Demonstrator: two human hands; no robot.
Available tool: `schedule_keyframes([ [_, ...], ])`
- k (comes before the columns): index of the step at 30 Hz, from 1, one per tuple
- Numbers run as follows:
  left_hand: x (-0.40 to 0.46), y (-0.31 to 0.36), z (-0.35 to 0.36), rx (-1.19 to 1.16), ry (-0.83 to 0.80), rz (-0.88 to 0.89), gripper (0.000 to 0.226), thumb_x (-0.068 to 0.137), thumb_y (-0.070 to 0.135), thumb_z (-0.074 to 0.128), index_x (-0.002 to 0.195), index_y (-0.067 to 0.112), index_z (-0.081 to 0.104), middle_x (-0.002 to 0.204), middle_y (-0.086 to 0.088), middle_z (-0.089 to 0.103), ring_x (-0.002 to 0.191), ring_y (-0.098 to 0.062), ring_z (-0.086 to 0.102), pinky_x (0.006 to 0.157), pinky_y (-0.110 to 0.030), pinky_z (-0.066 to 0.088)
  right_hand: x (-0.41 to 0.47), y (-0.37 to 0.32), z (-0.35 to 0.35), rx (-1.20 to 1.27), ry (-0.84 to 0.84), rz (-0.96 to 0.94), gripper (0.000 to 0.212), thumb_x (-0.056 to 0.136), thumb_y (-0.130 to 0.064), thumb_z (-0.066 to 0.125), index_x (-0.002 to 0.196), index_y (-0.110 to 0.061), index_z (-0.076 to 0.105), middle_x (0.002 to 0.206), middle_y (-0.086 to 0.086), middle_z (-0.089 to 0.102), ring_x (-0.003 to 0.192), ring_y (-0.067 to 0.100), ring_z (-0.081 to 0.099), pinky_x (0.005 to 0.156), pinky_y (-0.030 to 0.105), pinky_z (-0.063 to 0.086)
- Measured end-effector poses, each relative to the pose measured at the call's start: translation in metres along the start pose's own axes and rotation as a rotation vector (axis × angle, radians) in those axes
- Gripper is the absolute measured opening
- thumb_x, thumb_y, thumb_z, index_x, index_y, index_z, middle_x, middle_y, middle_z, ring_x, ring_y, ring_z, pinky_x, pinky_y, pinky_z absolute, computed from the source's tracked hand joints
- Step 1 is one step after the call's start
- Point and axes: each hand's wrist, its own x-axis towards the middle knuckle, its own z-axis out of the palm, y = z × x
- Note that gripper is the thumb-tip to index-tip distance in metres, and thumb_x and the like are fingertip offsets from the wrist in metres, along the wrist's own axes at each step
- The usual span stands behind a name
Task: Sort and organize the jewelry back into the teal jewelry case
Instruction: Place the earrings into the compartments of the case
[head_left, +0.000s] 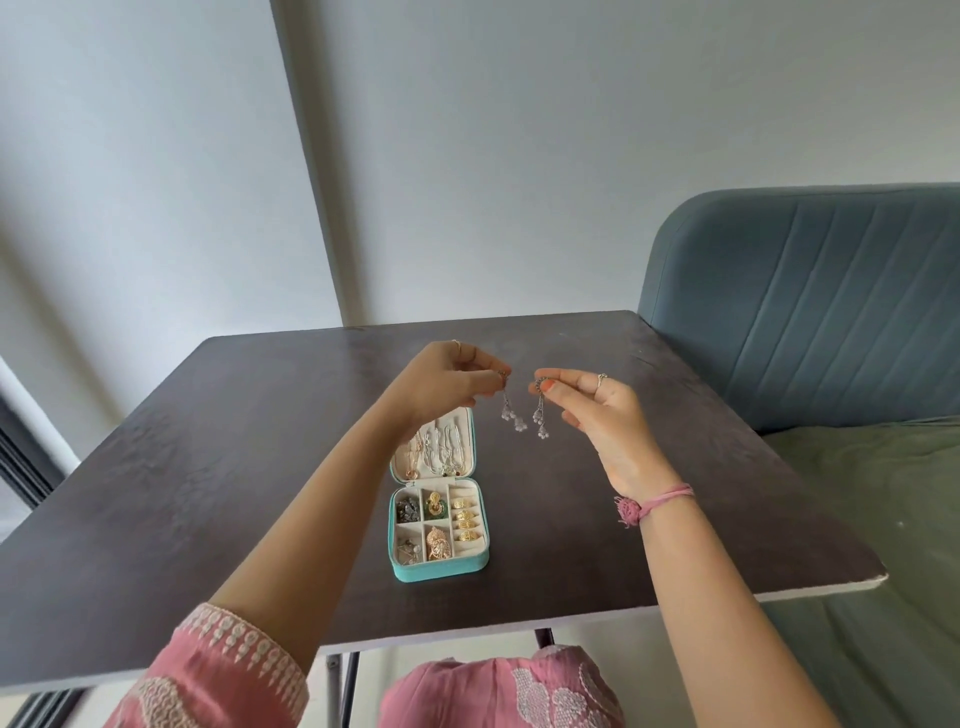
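Note:
The teal jewelry case (440, 570) lies open on the dark table (208, 467), its lid (470, 447) laid back with chains inside. Its compartments hold gold rings, gold earrings, green and dark pieces. My left hand (447, 382) pinches the top of a silver dangling earring (511, 415) above the case's far right corner. My right hand (597, 415) pinches a matching silver earring (540, 418) just to the right of the first. Both earrings hang freely in the air, a small gap between them.
A blue-grey upholstered headboard (810, 301) and a green bed cover (883, 519) adjoin the table's right edge. A grey wall stands behind. The table's near edge and metal legs (348, 686) lie close to my pink-clothed lap.

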Motion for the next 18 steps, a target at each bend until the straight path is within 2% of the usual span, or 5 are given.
schedule_keyframes([
  [4,-0.012,-0.007,-0.01,0.024,0.008,0.045,0.012,0.084,0.013,0.068,0.093,0.019,0.073,0.098,-0.016,0.071,0.078,-0.014,0.056,0.073,-0.027,0.047,-0.004,0.0,0.009,-0.014,-0.02,0.058,0.012,0.09,-0.023,0.063,0.096,-0.023,0.074,0.101,-0.003,0.075,0.098,0.004,0.063,0.085,0.025,0.043],
  [6,-0.017,-0.01,-0.015,0.049,0.003,0.069,0.012,0.085,0.015,0.068,0.092,0.023,0.073,0.095,-0.021,0.07,0.076,-0.019,0.055,0.074,-0.032,0.046,-0.007,0.0,0.014,0.004,-0.026,0.074,0.015,0.091,-0.028,0.061,0.094,-0.022,0.075,0.103,-0.001,0.074,0.099,0.009,0.063,0.09,0.03,0.043],
  [9,-0.026,-0.018,-0.021,0.108,-0.012,0.084,0.014,0.088,0.016,0.065,0.099,0.022,0.072,0.093,-0.013,0.073,0.083,-0.021,0.067,0.083,-0.031,0.051,-0.011,0.001,0.022,0.016,-0.051,0.09,0.026,0.094,-0.037,0.054,0.096,-0.022,0.075,0.105,-0.002,0.073,0.103,0.012,0.064,0.091,0.031,0.042],
  [12,-0.035,-0.027,-0.027,0.14,0.006,0.098,0.015,0.088,0.016,0.067,0.102,0.021,0.071,0.09,0.001,0.074,0.084,-0.011,0.069,0.085,-0.026,0.053,-0.015,0.003,0.031,0.005,-0.097,0.098,0.036,0.097,-0.042,0.044,0.097,-0.022,0.074,0.109,-0.005,0.072,0.106,0.012,0.064,0.094,0.031,0.042],
  [18,-0.05,-0.048,-0.042,0.102,0.078,0.061,0.01,0.084,0.018,0.071,0.093,0.022,0.071,0.09,0.0,0.075,0.087,-0.014,0.07,0.08,-0.022,0.055,-0.02,0.008,0.051,-0.024,-0.183,0.11,0.047,0.099,-0.047,0.032,0.096,-0.027,0.075,0.109,-0.009,0.072,0.108,0.009,0.062,0.099,0.035,0.038],
])
